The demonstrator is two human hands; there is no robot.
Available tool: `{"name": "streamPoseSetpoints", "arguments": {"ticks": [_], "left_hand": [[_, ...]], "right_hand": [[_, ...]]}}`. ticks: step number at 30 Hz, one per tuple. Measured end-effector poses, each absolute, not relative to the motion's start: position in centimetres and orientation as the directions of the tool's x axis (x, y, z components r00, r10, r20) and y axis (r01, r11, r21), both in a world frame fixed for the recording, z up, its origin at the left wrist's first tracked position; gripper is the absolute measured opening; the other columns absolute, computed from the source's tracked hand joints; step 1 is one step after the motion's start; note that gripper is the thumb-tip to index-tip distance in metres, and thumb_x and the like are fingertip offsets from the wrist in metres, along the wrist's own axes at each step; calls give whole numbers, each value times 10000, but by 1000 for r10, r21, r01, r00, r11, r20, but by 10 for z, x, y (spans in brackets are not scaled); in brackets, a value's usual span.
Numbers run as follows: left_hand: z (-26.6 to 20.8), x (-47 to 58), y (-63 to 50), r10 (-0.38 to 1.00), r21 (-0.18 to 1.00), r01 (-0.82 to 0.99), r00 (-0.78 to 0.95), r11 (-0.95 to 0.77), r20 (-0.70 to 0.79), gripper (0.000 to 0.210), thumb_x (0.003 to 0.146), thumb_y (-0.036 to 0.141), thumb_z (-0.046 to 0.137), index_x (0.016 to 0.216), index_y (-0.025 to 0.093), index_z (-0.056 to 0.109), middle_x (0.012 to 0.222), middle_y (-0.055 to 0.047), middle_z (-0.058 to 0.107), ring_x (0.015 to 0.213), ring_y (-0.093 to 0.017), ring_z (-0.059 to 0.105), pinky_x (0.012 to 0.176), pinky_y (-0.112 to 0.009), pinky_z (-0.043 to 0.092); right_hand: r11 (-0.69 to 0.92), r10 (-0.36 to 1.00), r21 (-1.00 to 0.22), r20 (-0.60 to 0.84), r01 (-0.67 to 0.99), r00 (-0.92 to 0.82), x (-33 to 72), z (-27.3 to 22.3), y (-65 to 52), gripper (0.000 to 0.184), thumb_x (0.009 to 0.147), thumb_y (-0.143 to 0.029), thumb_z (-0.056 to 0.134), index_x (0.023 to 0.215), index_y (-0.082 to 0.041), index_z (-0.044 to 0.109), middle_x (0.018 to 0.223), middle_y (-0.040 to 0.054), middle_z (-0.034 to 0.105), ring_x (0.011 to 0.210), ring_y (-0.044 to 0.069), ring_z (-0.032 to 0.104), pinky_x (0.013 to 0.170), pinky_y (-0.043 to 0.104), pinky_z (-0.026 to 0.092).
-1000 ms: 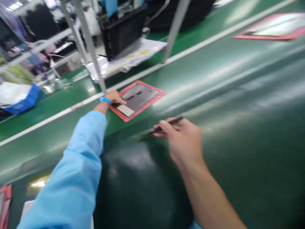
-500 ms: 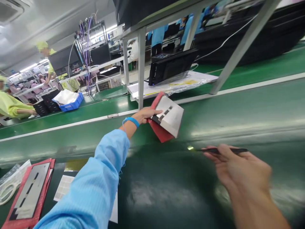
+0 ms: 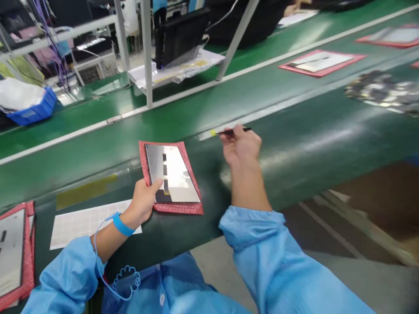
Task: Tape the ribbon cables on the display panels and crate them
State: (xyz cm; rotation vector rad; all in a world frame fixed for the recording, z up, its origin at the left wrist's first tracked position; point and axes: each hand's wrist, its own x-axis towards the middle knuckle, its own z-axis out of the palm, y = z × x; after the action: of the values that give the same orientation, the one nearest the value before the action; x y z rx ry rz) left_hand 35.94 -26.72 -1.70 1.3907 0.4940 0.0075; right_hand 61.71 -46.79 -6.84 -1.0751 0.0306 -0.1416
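My left hand point(image 3: 143, 203) is closed on the near left edge of a flat silver-backed display panel point(image 3: 180, 165), thumb on top. Beneath the panel is a pink bubble-wrap sheet point(image 3: 178, 209), its border showing around it. A black strip and a thin yellow outline mark the panel's back. Off to the right, my right hand point(image 3: 242, 144) pinches slim black tweezers point(image 3: 225, 132). At their tip is a small yellow piece point(image 3: 213, 132), apart from the panel. A blue wrist strap point(image 3: 122, 224) circles my left wrist.
On the left lie a white label sheet point(image 3: 85, 222), a yellow film strip point(image 3: 85, 191) and another panel point(image 3: 11, 248) on pink wrap. Farther right is a wrapped panel point(image 3: 322, 61) and a blurred shiny heap point(image 3: 382, 91). A metal post point(image 3: 146, 52) rises behind the green bench.
The view has swung right and down. My left hand has brought the panel and wrap nearer me, from tilted to nearly flat. The tweezers and yellow piece remain in my right hand.
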Motion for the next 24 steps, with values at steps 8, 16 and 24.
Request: {"name": "streamPoseSetpoints", "arguments": {"ticks": [8,16,24], "left_hand": [[-18,335,-248,228,809,424,905,-408,-359,158,877,210,682,734,215,615,598,14,655,606,-229,676,657,-327,461],[-17,322,-248,247,663,390,920,-639,-303,204,898,221,686,1089,239,616,803,3,767,833,-276,736,728,-355,431],[-13,317,-258,222,475,295,953,-829,-206,252,952,231,627,1184,245,529,851,11,723,785,-255,706,664,-357,417]], "right_hand": [[409,7,-902,-147,-137,989,555,-64,-456,329,883,-328,863,802,-206,568,703,-42,714,602,102,685,536,177,590],[310,344,-924,-111,-225,932,480,-57,-462,484,670,-510,1006,809,-223,642,773,-13,742,673,146,737,612,254,664],[225,379,-954,-101,-198,920,458,-43,-471,464,665,-531,1004,791,-222,682,795,-18,706,706,168,731,630,329,695]]}}
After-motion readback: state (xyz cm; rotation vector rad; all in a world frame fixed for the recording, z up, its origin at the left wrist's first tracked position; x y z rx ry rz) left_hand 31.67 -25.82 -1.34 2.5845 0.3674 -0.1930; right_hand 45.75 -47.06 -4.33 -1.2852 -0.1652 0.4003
